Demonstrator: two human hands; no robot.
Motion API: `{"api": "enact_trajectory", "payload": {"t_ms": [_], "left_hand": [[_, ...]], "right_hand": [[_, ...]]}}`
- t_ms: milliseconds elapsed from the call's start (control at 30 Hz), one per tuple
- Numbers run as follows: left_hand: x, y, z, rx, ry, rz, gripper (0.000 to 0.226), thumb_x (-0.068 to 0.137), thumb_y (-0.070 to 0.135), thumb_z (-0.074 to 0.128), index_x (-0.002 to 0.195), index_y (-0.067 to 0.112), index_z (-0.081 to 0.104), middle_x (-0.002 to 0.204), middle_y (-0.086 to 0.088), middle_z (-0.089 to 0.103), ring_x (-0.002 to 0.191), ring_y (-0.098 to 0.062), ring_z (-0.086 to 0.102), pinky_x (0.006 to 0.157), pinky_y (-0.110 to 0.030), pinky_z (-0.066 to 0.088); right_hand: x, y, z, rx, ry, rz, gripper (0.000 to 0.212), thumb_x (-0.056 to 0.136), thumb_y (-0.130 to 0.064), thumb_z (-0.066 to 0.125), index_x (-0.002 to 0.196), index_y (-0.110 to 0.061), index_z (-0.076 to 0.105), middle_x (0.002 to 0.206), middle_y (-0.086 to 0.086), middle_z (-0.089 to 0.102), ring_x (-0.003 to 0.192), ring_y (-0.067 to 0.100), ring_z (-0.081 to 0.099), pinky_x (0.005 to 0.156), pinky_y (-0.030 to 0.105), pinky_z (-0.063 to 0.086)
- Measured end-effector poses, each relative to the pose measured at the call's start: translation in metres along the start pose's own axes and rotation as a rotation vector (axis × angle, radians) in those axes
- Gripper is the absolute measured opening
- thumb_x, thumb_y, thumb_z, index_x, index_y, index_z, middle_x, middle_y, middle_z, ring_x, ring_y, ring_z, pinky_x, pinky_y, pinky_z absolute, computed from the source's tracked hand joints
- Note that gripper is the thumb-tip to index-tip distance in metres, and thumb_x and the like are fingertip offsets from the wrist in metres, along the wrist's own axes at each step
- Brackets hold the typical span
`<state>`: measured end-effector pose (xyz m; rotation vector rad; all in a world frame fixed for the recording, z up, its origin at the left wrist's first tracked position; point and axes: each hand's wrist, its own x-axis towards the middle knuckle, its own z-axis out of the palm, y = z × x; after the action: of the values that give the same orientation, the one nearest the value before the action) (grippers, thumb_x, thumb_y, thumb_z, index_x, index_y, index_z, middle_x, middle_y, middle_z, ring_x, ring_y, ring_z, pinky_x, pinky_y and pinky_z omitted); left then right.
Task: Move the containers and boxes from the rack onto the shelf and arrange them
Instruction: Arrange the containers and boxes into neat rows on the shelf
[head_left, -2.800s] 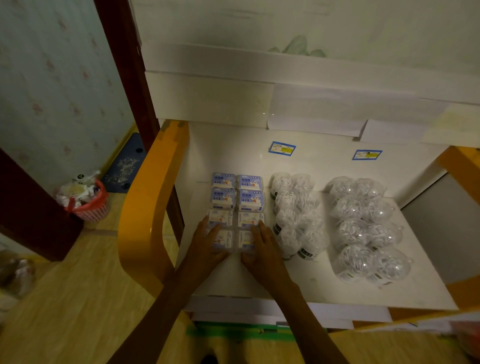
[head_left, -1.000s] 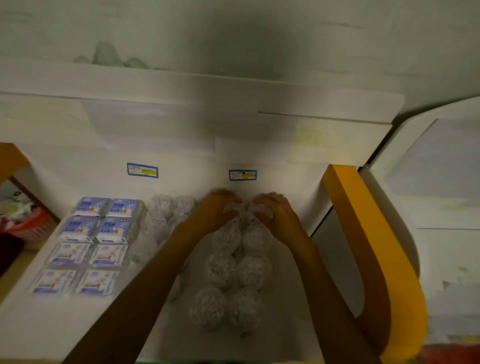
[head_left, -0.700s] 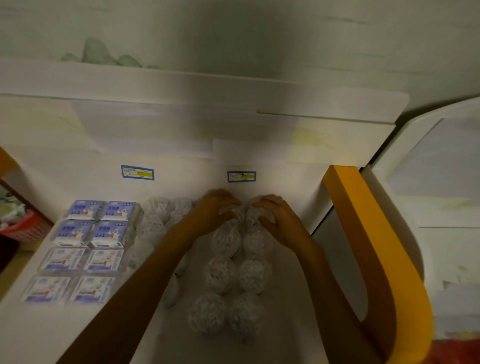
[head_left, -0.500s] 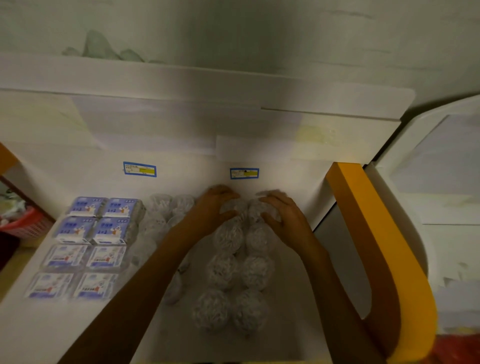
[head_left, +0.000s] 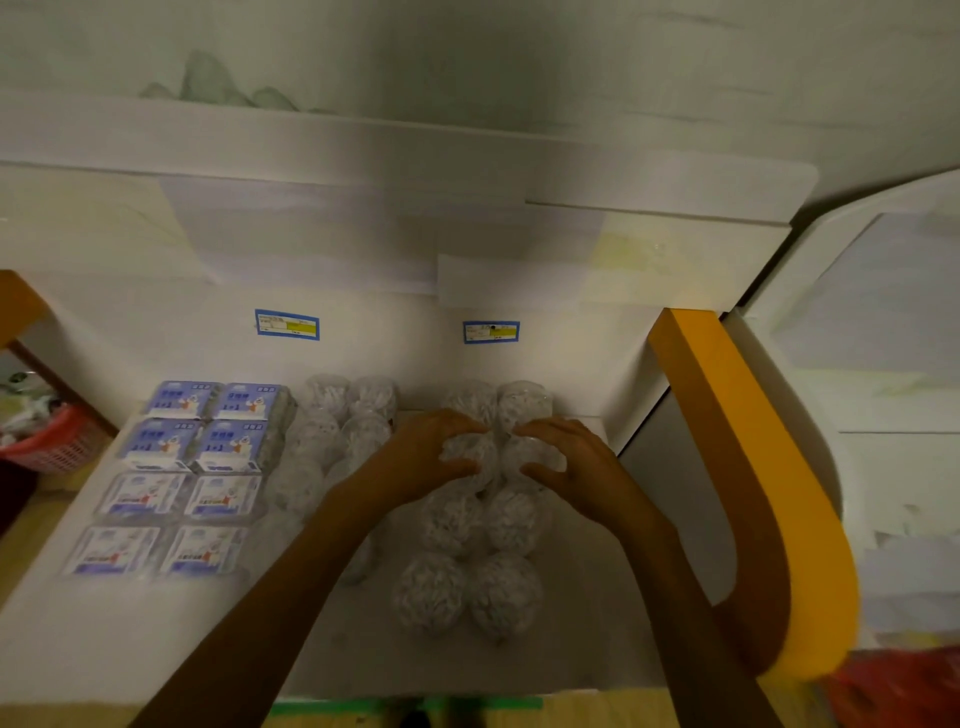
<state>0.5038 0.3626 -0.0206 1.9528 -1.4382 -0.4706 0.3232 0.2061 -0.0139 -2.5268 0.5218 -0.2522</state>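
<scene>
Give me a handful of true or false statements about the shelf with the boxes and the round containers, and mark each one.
1. Both hands are on round clear containers in the right-hand group. True: the left hand and right hand each curl round a container in its second row from the back.
2. The blue boxes lie on the right end of the shelf. False: they are on the left end.
3. Two blue-edged labels are stuck on the shelf's back wall. True.
4. The red basket sits on the shelf. False: it is beyond the shelf's left end, lower down.

Shop: price labels (head_left: 286, 325), stocked shelf (head_left: 104, 613).
</scene>
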Motion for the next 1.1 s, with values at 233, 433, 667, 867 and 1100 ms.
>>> {"api": "enact_trajectory", "payload": {"t_ms": [233, 433, 667, 867, 1100], "left_hand": [[-0.004, 0.005, 0.007, 0.088, 0.031, 0.047, 0.044, 0.085, 0.023, 0.067, 0.127, 0.013, 0.057, 0.130, -0.009, 0.055, 0.120, -0.024, 0.049, 0.101, -0.027, 0.033], [-0.005, -0.001, 0.010, 0.177, 0.055, 0.045, 0.042, 0.086, 0.023, 0.066, 0.127, 0.017, 0.057, 0.130, -0.010, 0.053, 0.121, -0.027, 0.046, 0.102, -0.026, 0.027], [-0.010, 0.003, 0.011, 0.203, 0.145, 0.092, 0.038, 0.085, 0.020, 0.066, 0.122, 0.016, 0.061, 0.122, -0.007, 0.057, 0.114, -0.023, 0.050, 0.095, -0.021, 0.028], [-0.011, 0.001, 0.011, 0.175, 0.155, 0.098, 0.039, 0.084, 0.029, 0.061, 0.122, 0.019, 0.061, 0.123, -0.006, 0.057, 0.115, -0.022, 0.049, 0.097, -0.027, 0.029], [-0.017, -0.004, 0.010, 0.037, 0.189, 0.046, 0.044, 0.078, 0.026, 0.074, 0.120, 0.020, 0.061, 0.121, -0.002, 0.056, 0.107, -0.014, 0.051, 0.084, -0.014, 0.041]], "right_hand": [[0.001, 0.001, -0.002, 0.040, -0.037, -0.003, 0.048, 0.086, -0.027, 0.068, 0.131, -0.025, 0.053, 0.136, -0.003, 0.052, 0.126, 0.014, 0.041, 0.101, 0.021, 0.031], [-0.002, 0.003, 0.003, 0.009, 0.018, -0.018, 0.051, 0.085, -0.031, 0.068, 0.133, -0.027, 0.051, 0.139, -0.005, 0.048, 0.128, 0.012, 0.038, 0.101, 0.021, 0.029], [-0.004, 0.005, 0.007, 0.001, 0.061, -0.062, 0.045, 0.086, -0.028, 0.068, 0.129, -0.024, 0.056, 0.133, -0.002, 0.053, 0.125, 0.015, 0.041, 0.101, 0.023, 0.032], [-0.009, 0.008, 0.012, 0.021, 0.111, -0.081, 0.046, 0.086, -0.027, 0.068, 0.130, -0.023, 0.056, 0.137, 0.000, 0.050, 0.127, 0.015, 0.040, 0.105, 0.025, 0.032], [-0.011, 0.009, 0.016, 0.062, 0.134, -0.048, 0.043, 0.085, -0.024, 0.070, 0.126, -0.015, 0.059, 0.131, 0.005, 0.054, 0.124, 0.021, 0.045, 0.106, 0.028, 0.032]]}}
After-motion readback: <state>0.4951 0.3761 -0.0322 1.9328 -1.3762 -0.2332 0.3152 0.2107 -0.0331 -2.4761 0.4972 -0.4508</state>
